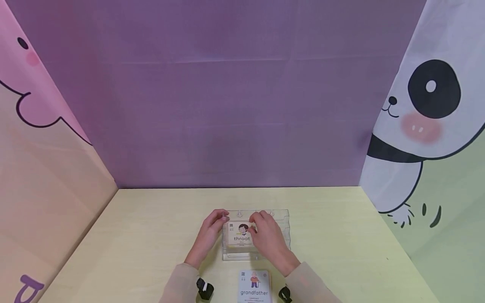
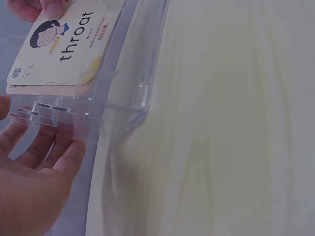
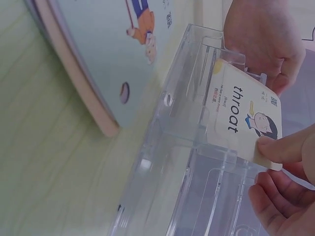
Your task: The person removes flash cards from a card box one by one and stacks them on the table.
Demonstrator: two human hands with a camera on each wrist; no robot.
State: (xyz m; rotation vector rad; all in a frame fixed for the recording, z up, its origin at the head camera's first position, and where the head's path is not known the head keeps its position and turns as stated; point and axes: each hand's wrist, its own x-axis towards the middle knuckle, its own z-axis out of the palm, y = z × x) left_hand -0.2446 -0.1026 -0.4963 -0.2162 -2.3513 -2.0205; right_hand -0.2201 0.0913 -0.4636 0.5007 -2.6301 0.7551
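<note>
A clear plastic card holder (image 1: 239,255) with several compartments lies on the table. A stack of cards topped by the "throat" card (image 1: 236,237) sits in its left compartment. My left hand (image 1: 206,236) grips the holder's left side. In the left wrist view its fingers (image 2: 69,160) pass behind the clear plastic. At the card's upper right corner, my right hand (image 1: 270,237) pinches the cards; the right wrist view shows the thumb (image 3: 280,147) on the "throat" card's face. How many cards that pinch takes in cannot be told.
Just in front of the holder lies a thick stack of pale blue cards (image 1: 254,287), with "grandfather" on top. The light wooden table (image 1: 151,219) meets a purple back wall (image 1: 235,126). Printed side panels stand left and right.
</note>
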